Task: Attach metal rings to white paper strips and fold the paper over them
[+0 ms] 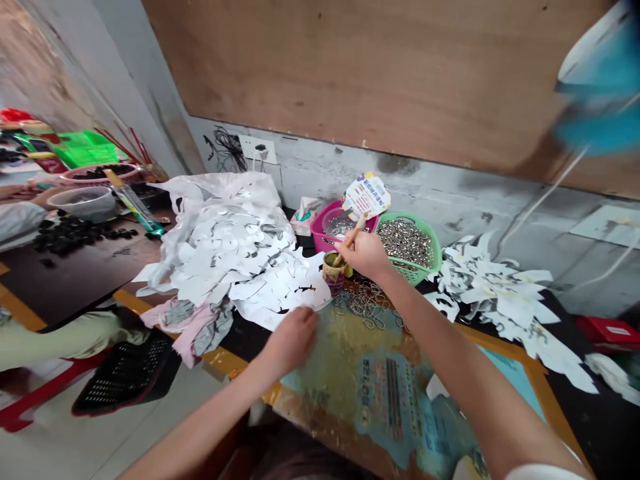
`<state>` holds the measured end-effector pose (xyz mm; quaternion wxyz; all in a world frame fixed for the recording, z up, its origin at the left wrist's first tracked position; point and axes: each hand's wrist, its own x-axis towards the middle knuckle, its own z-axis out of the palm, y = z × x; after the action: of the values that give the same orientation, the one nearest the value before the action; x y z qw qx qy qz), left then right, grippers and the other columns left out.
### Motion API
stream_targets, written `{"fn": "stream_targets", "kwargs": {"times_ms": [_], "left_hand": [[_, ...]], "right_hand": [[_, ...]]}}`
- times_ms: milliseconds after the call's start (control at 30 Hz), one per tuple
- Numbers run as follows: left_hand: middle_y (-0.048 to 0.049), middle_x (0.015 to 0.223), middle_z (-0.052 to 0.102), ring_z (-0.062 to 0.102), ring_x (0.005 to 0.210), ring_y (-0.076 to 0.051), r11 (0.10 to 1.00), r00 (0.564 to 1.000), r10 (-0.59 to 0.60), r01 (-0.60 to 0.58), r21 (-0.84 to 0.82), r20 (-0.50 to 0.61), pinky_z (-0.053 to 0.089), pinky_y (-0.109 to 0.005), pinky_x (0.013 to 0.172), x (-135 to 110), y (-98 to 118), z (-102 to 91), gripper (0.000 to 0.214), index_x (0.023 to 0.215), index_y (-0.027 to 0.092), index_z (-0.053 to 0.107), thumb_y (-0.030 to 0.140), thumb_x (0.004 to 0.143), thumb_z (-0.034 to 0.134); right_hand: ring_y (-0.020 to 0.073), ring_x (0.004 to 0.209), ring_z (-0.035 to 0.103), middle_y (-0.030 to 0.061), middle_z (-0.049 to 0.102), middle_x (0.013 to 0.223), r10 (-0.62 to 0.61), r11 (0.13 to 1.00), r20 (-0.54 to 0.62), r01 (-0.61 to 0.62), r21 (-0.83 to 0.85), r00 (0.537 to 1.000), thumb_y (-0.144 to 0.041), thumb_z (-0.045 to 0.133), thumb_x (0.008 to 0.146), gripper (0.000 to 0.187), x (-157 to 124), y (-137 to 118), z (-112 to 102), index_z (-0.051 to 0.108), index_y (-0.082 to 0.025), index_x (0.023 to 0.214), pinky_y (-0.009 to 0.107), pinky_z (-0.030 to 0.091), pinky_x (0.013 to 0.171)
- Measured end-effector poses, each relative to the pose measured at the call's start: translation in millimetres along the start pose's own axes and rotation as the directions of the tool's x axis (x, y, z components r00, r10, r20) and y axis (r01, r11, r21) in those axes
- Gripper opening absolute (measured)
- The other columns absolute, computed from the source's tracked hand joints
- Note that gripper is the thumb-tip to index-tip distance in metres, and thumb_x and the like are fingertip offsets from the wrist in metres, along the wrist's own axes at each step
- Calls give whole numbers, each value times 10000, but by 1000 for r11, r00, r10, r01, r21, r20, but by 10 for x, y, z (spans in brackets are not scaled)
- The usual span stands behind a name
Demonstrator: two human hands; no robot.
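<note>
My right hand (369,255) is closed around the wooden handle of a brush (354,237). The lower end of the brush goes into a small stained pot (334,272), so its tip is hidden. Metal rings (367,301) lie loose beside the pot. Over the near edge of white cut sheets (280,287), my left hand (295,335) has its fingers curled in. Whether anything sits between those fingers is hidden. A printed greenish mat (340,360) covers the worktop in front of me.
Behind the pot stand a pink basket (318,230) and a green basket (434,250) of metal parts. Paper scraps (500,293) lie right; a white heap (225,233) fills the left. A co-worker's sleeve (20,222) shows by black pieces (75,233). A blurred blue fan (600,87) hangs upper right.
</note>
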<state>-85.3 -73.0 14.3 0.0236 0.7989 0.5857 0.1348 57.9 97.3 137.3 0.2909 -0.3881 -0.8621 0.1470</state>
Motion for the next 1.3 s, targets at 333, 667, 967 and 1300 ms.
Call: {"fn": "stream_targets", "kwargs": {"times_ms": [333,667,967,1300], "left_hand": [[-178,1143,612,594,1058,-304,993,994,23,-35,111,109,494,-459,920,-398,-724,-84,510,1353,118,499,33,858,408],[-113,1135,590,646,955,-239,983,982,-5,40,-181,190,532,-351,818,-328,-554,-89,341,1261,201,554,175,953,411],[-125,1099,623,627,997,-233,991,989,132,-134,-22,-65,571,-367,869,-612,-126,241,270,1209,181,546,151,979,407],[-137,1022,692,682,852,-225,942,900,311,-334,-25,-307,593,-344,744,-542,607,160,277,1217,157,506,111,984,363]], "right_hand": [[98,425,500,-14,583,506,172,909,-251,-55,413,953,-343,571,898,293,-155,226,-298,552,-191,648,226,393,448],[54,310,392,-40,522,399,490,486,-100,-176,856,866,-345,788,716,332,-1021,583,-637,532,-186,577,148,280,289],[56,329,395,-43,492,411,617,286,6,-231,930,787,-336,784,739,233,-2032,678,-662,635,-173,666,147,320,326],[88,408,475,-9,597,540,710,301,-95,-178,937,697,-343,801,730,187,-2401,614,-466,682,-199,732,185,405,379]]}}
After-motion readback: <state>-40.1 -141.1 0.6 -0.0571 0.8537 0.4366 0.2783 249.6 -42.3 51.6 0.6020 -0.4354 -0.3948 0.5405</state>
